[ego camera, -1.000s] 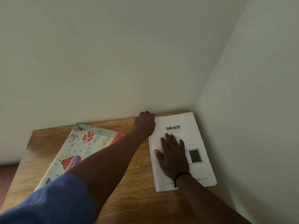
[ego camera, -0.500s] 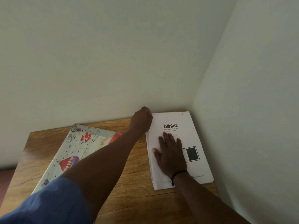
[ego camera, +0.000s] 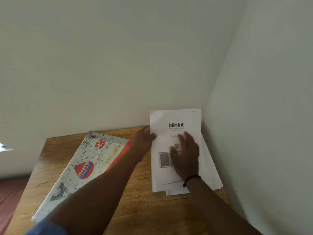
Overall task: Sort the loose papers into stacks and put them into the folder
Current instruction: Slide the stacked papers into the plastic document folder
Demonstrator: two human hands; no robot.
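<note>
A stack of white papers lies in the table's far right corner. Its top sheet, printed "blinkit", is lifted at the far end and stands up against the wall. My left hand pinches that sheet's left edge with the thumb on top. My right hand lies flat with straight fingers on the sheet's middle, a black band at the wrist. A patterned folder with a red edge, balloon and bicycle drawings lies closed on the left of the table.
The wooden table fits into a corner between two pale walls, behind and to the right. Its left edge drops to a reddish floor. Bare wood shows between folder and papers.
My left hand moved from the stack's far left corner to the top sheet's left edge and raised the sheet's far end. The sheet shifted left, baring the papers below. My right hand slid right.
</note>
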